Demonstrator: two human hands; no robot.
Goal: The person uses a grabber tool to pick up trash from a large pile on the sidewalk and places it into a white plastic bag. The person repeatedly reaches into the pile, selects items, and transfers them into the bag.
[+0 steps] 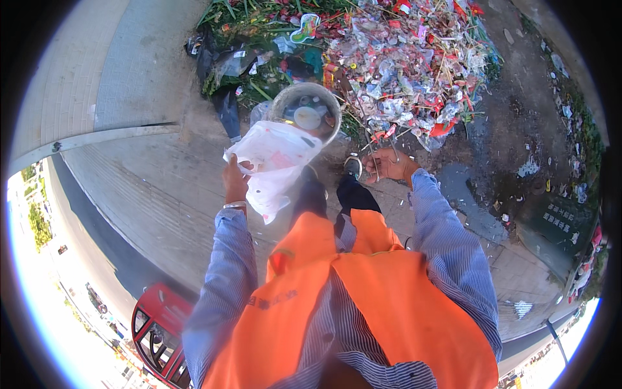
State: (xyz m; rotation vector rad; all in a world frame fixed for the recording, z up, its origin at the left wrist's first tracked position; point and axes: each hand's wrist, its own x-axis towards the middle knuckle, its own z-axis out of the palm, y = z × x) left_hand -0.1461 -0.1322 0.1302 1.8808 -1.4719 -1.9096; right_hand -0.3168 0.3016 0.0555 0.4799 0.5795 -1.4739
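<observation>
My left hand (236,179) grips the edge of a crumpled white plastic bag (279,160). The bag hangs in front of my legs and covers the near side of a round bucket (305,86). Inside the bucket are a pale round piece and other dark refuse in murky contents. My right hand (388,164) is closed around thin metal tongs (368,135), whose far end reaches to the edge of a refuse heap (398,73). Whether the tongs pinch anything is hard to see.
Green leafy waste (265,68) and black plastic (208,53) lie left of the heap. Wet, littered ground stretches to the right, beside a dark green bin (554,223) bearing writing. A kerb (107,141) runs at left; a red vehicle (167,311) stands at lower left.
</observation>
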